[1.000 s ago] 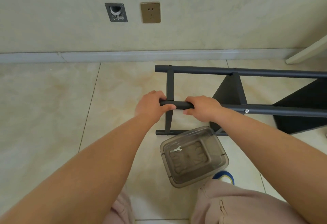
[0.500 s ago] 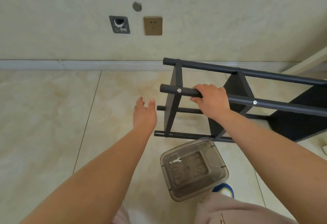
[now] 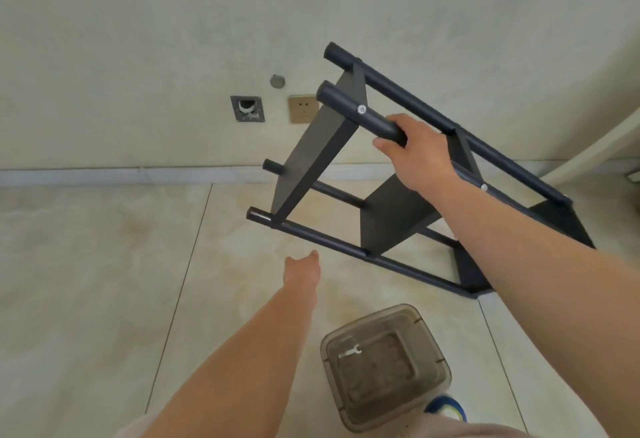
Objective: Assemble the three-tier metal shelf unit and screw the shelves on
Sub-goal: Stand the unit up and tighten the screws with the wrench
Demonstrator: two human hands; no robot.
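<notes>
Plainly, the risks are set out by part.

Shelf: the black three-tier metal shelf unit [image 3: 391, 202] is tilted up off the beige tiled floor [image 3: 86, 281], its far end low at the right and its near tube ends raised toward the wall.
Right hand: the right hand [image 3: 414, 153] is wrapped round one black round upright tube [image 3: 360, 112], just below a silver screw head [image 3: 361, 109].
Left hand: the left hand [image 3: 302, 268] is held loose and apart, gripping nothing, below the lowest tube.
Slip risk: with only one grip on a smooth tube, the frame could be twisted out of the fingers and dropped on the tiles.
Collision risk: the clear lidded plastic box [image 3: 384, 365], with a small flat spanner [image 3: 349, 352] on its lid, could be struck if the frame is swung down.
Pivot risk: the low corner could be skidded along the tile, and the screwed joints strained.
</notes>
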